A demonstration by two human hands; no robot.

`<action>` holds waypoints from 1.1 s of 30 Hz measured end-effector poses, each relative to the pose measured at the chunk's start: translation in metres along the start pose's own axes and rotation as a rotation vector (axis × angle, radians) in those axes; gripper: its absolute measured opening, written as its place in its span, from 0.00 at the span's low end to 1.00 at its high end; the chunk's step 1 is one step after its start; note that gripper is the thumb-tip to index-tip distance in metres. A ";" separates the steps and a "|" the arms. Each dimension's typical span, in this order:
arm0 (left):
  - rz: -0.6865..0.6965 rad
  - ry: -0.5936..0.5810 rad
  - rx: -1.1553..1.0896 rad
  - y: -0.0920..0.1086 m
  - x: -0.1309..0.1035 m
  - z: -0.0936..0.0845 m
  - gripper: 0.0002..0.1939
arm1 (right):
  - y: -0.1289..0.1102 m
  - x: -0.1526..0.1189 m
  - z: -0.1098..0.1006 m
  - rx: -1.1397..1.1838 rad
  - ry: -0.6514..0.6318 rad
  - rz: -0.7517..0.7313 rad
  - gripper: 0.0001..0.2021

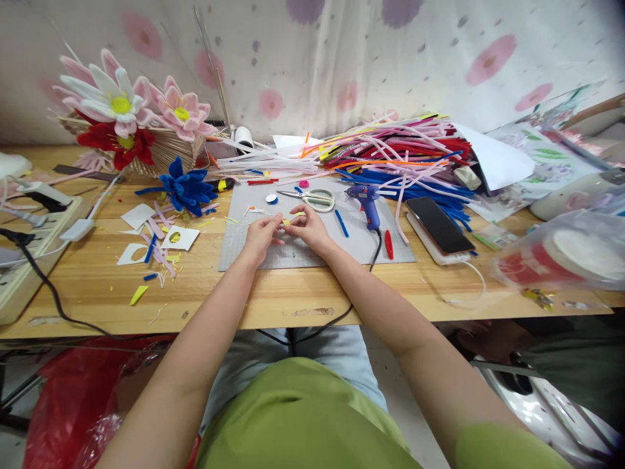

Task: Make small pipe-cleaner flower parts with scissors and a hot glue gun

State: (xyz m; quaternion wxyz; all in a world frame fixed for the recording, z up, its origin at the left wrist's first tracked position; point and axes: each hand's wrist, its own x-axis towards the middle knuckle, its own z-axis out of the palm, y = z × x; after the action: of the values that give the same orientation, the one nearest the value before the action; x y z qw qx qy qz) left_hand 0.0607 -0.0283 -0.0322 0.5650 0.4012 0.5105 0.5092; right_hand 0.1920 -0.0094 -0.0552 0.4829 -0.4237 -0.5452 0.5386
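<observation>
Over the grey cutting mat (293, 255), my left hand (262, 236) and my right hand (308, 228) meet with fingers bent. Between their fingertips is a small yellow piece (286, 222), which both hands pinch. Just behind my right hand lie scissors with pale green handles (319, 200). A small round blue-and-white disc (271, 198) rests behind my left hand. On the right of the mat are a blue glue gun (366, 205), a blue strip (342, 223) and a red piece (388, 244).
Pipe cleaners (390, 153) are heaped at the back. A blue flower (188, 185) and a flower basket (166, 153) stand left, near scraps (183, 238) and a power strip (41, 260). A phone (439, 225) and a bagged cup (556, 254) are right. The glue gun's cord (376, 251) crosses the front edge.
</observation>
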 end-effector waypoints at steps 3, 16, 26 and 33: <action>0.018 -0.003 0.000 -0.002 0.002 0.000 0.16 | -0.001 -0.001 0.000 0.002 -0.011 0.024 0.23; -0.046 0.094 -0.110 0.000 0.003 0.000 0.13 | -0.003 -0.003 -0.005 -0.112 -0.070 -0.042 0.24; -0.144 0.191 -0.373 0.013 0.015 -0.024 0.09 | -0.049 -0.015 -0.067 -0.414 -0.327 0.102 0.17; -0.034 0.240 -0.318 0.012 0.020 -0.033 0.09 | -0.086 -0.058 -0.161 -0.618 -0.172 0.375 0.23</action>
State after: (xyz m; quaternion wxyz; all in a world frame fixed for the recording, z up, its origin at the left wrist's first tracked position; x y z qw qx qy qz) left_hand 0.0253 -0.0091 -0.0286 0.5650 0.2345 0.4939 0.6179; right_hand 0.3658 -0.0428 0.0189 0.1779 -0.5952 -0.6335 0.4613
